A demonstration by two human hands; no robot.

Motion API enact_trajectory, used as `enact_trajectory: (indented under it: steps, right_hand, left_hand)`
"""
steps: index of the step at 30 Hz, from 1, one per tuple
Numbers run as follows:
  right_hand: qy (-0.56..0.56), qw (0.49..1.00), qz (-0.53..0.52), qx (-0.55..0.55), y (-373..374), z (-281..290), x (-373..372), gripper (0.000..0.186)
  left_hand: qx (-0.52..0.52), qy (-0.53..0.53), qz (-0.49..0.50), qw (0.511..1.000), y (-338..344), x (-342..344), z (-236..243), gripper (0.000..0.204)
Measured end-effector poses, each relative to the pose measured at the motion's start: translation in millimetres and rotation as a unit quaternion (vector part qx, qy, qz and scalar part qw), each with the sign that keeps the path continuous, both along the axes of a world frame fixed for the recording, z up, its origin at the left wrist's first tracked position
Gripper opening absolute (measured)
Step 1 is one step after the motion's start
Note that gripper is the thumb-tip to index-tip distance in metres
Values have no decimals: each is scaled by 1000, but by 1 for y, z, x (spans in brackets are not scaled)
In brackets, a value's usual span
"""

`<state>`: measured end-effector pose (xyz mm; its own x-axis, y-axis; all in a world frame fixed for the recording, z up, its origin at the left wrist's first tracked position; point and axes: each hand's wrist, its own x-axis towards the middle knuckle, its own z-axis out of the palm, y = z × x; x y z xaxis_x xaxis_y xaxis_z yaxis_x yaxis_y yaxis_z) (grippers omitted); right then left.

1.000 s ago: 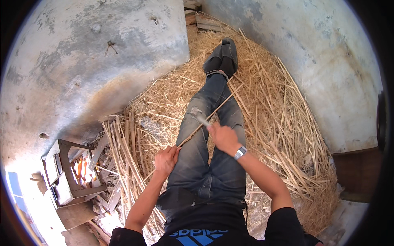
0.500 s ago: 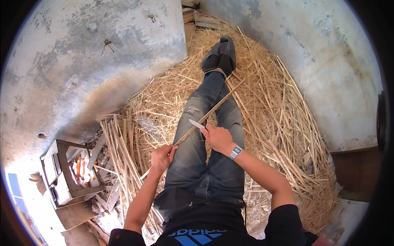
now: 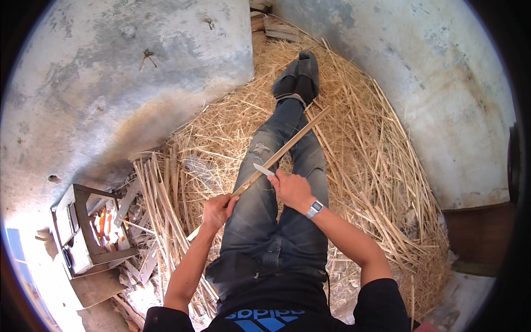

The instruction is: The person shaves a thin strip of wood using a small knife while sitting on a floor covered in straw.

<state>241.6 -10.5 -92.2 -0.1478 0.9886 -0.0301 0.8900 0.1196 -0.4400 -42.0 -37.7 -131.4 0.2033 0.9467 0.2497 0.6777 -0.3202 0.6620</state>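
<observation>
In the head view, a long, flat, tan wood-like strip (image 3: 293, 141) is laid diagonally across faded dark trousers (image 3: 251, 216) at centre frame. Its lower part is clamped in the left hand (image 3: 217, 211). A pale-bladed knife (image 3: 263, 169), crossing the strip, is gripped by the right hand (image 3: 293, 189). Golden straw (image 3: 365, 155) is spread at right.

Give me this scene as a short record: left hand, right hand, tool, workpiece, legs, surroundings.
Left hand: grips the strip's near end
Right hand: holds a knife; watch on wrist
Tool: knife, blade crossing the strip; cutting or not, cannot tell
Workpiece: long pale strip, slanting over the legs
Legs: outstretched, dark worn trousers, ankles crossed
Surroundings: straw-like litter around the legs, more strips at left, wooden frame, patchy walls
</observation>
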Motion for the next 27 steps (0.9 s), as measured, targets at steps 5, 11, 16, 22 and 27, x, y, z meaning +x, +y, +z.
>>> enact_trajectory:
  steps: [5, 11, 16, 22, 27]
  right_hand:
    - [-75, 977, -182, 78, 70, -4, 131, 51]
    - [-16, 933, -349, 84, 93, 21, 257, 65]
    - [128, 940, -297, 110, 70, 37, 174, 48]
    - [209, 948, -126, 206, 51, 53, 70, 33]
    - [211, 966, -78, 126, 59, 34, 69, 28]
  left_hand:
    - [28, 38, -23, 999, 5, 1, 5, 20]
    - [27, 5, -1, 1000, 2, 14, 3, 19]
    - [33, 23, -1, 999, -2, 9, 5, 18]
    - [50, 42, -12, 998, -1, 9, 9, 17]
    - [59, 36, 3, 998, -3, 14, 6, 16]
